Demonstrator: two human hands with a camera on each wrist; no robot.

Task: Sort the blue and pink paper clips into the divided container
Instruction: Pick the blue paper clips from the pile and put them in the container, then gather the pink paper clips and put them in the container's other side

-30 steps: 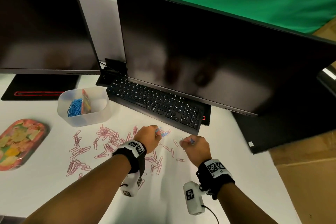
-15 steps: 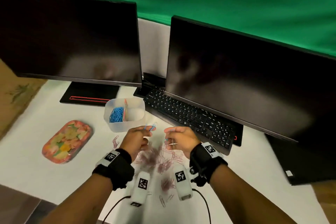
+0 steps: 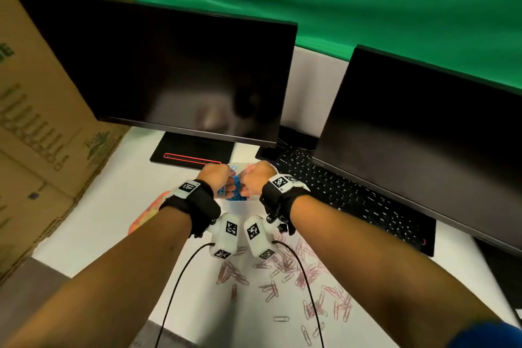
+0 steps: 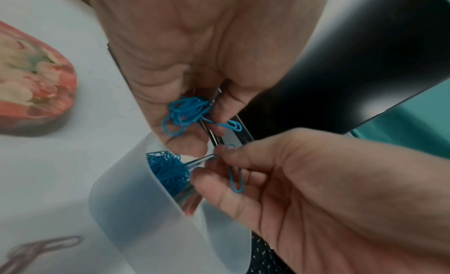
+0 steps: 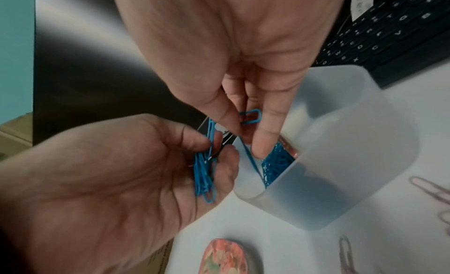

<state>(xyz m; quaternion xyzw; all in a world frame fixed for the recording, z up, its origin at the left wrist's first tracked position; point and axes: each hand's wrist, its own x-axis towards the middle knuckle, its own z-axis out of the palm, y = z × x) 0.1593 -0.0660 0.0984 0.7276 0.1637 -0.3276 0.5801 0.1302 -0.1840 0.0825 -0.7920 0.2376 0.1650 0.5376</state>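
My left hand (image 4: 170,66) is cupped over the container (image 4: 136,205), fingers curled round a bunch of blue clips (image 4: 186,112). My right hand (image 4: 316,191), beside it over the same tub, pinches one blue clip (image 4: 235,179) between thumb and fingertips. The container's near compartment holds a heap of blue clips (image 5: 277,166); past the divider I catch a little pink, too hidden to make out. Pink clips (image 3: 296,263) lie scattered on the table (image 3: 99,220) on my side of the container. A floral tin (image 4: 31,82) sits left of it, a keyboard (image 3: 353,200) right, two dark monitors (image 3: 169,70) behind. The cardboard box (image 3: 36,93) far left carries green print starting "ECO"; the rest is too blurred to read.
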